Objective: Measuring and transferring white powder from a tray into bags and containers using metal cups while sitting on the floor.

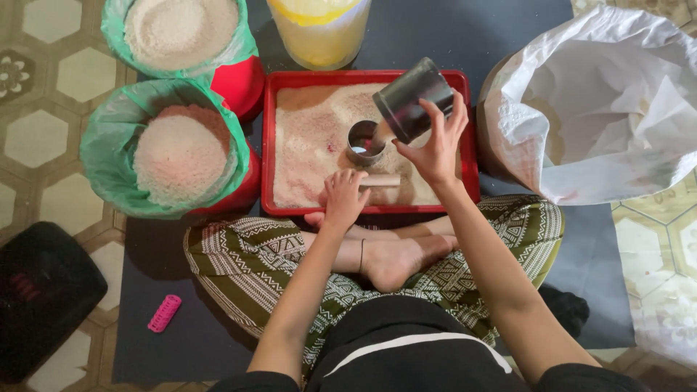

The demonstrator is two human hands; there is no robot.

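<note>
A small metal ring mould (364, 141) is sitting in the red tray (468, 131) of pinkish grain, catching what the right hand (435, 145), fingers clamped round a tilted dark cup (412, 98), is pouring. The left hand (343, 197), fingers together, is pressing a wooden stick (381, 181) beside it.

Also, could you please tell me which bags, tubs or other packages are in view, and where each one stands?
White woven sack: right of the tray, mouth open, crumpled.
Two green plastic bag liners: left, in red buckets, full of white grain.
Yellowish translucent tub: top centre, round.
Red tray: centre, rectangular, holding grain.
No labels or screens.
</note>
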